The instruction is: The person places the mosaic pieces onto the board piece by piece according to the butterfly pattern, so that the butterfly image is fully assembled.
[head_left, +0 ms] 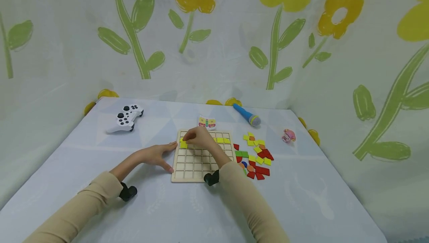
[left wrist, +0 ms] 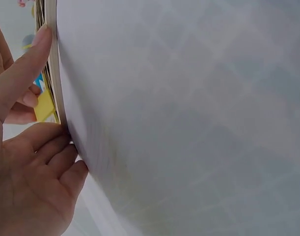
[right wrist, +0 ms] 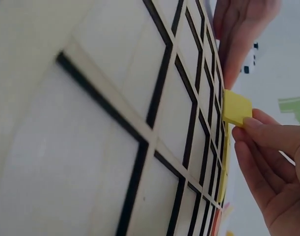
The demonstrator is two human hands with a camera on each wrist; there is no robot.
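A wooden grid board (head_left: 192, 165) lies on the table in the head view. My left hand (head_left: 155, 155) touches its left edge, thumb near the front corner and fingers farther back. Over the board's back left part, my right hand (head_left: 201, 138) pinches a yellow square tile (right wrist: 236, 107) between thumb and fingers. In the right wrist view that tile is tilted at the board's edge. Yellow tiles (head_left: 222, 140) sit in the grid toward the back right; the right hand hides part of that row.
Loose red, green, yellow, orange and blue pieces (head_left: 263, 170) lie right of the board. Behind it is a patterned card (head_left: 207, 123). A white game controller (head_left: 126, 118), a blue microphone (head_left: 246, 115) and a pink figurine (head_left: 288, 136) stand farther out on the table.
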